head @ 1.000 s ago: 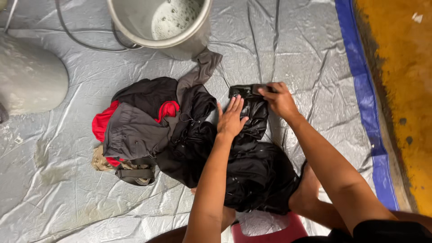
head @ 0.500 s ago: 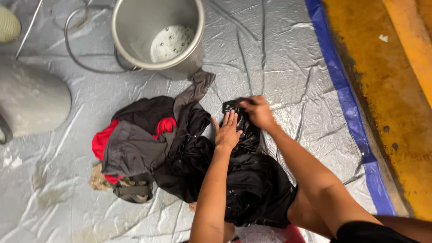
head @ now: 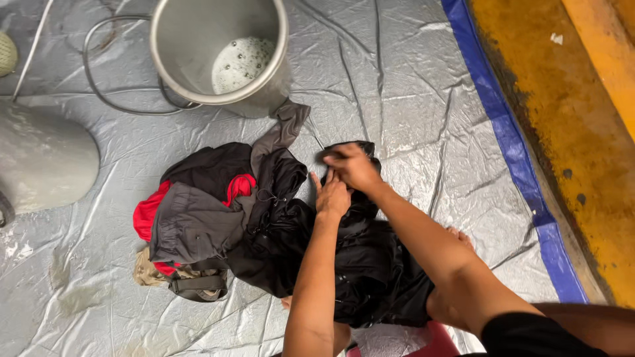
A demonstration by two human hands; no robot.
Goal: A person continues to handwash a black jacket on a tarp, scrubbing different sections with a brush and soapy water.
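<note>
Right hand (head: 354, 166) just above the middle of the frame, grip clenched on a bunched fold of the black garment (head: 370, 277), fingers curled over the cloth at its upper end. Left hand (head: 331, 196) right below and touching it, grip released, palm and straight fingers pressed flat on the same black cloth. Both forearms reaching up from the lower edge of the frame, crossing over the garment's wide lower part, which lies spread in the lower middle on the grey plastic sheet (head: 410, 79).

Just left of the hands, touching the black garment, a heap of other clothes: a dark grey piece (head: 192, 228) on top, a red piece (head: 144, 218) showing at its left edge and again near the middle, a grey sleeve (head: 281, 132) stretching up toward the pot. Under the heap's lower left, a tan scrap with a strap (head: 198, 285).

Upper middle of the frame: a round metal pot (head: 271, 86), open, foam at its bottom. Thin hose (head: 99, 99) looping at its left. Grey rounded container (head: 43, 165) at the left edge. Blue border strip (head: 503, 125) down the right, with yellow stained floor (head: 569, 119) beyond it.
</note>
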